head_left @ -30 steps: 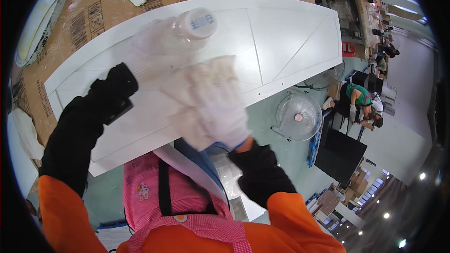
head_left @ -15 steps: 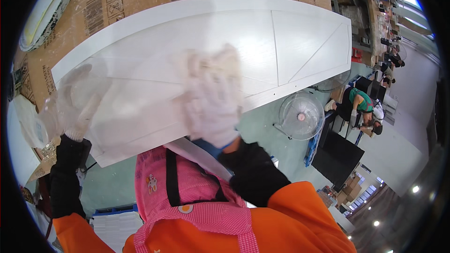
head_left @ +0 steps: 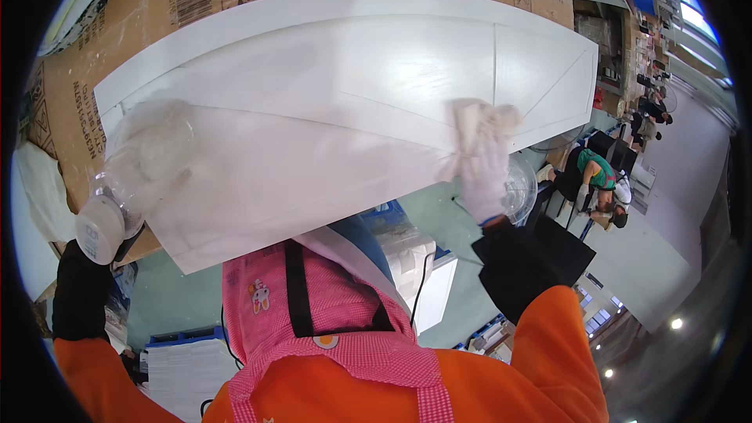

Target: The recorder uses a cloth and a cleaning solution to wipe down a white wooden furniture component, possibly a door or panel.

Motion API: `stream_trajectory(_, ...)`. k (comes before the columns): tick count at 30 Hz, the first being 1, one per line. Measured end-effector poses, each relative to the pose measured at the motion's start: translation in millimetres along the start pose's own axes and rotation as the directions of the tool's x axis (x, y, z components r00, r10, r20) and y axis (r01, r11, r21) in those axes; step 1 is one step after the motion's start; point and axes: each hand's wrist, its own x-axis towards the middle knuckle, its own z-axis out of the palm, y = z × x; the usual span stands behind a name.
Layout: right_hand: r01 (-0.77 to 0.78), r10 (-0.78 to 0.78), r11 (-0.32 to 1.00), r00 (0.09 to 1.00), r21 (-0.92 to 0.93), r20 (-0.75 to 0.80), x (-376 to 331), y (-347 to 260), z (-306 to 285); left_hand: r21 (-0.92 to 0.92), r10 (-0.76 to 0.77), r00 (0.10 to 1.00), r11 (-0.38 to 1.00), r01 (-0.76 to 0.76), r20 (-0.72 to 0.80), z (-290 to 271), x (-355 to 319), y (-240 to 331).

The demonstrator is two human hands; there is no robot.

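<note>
Two grips working: right hand [head_left: 484, 180] clenching cloth [head_left: 478, 121] on white panel [head_left: 345, 102]; left hand [head_left: 145, 157] grasping bottle [head_left: 106, 223]; keeping cloth flat, wiping outward

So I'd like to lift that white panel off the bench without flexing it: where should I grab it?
Grip the white panel by its two short ends, one hand each, coming in from the sides. It is long, thin and lies flat on the cardboard-covered bench, so a single grip would likely let it sag. The right hand with its cloth is already near the right end; the left hand holds a clear bottle.
</note>
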Motion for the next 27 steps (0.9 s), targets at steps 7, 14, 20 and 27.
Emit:
stream_trajectory(7,0.338,-0.307,0.742,0.939,0.58,-0.154,151.8,-182.6,-28.6,-0.011,-0.032,0.999,0.999,0.032,0.035,-0.5,-1.3,-9.4)
stream_trajectory(14,0.584,-0.421,0.712,0.799,0.39,-0.429,216.7,-267.6,-21.8,-0.035,-0.049,0.998,0.998,0.051,0.051,1.8,4.9,-7.2)
stream_trajectory(20,0.59,-0.464,0.659,0.807,0.466,-0.366,173.4,-147.1,-11.0,-0.082,-0.104,0.991,0.99,0.111,0.082,-2.3,-1.0,-8.0)
stream_trajectory(27,0.166,-0.161,0.986,0.978,-0.031,0.131,73.1,95.2,0.7,-0.288,-0.188,0.964,0.928,0.237,0.188,2.0,-0.7,-17.7)
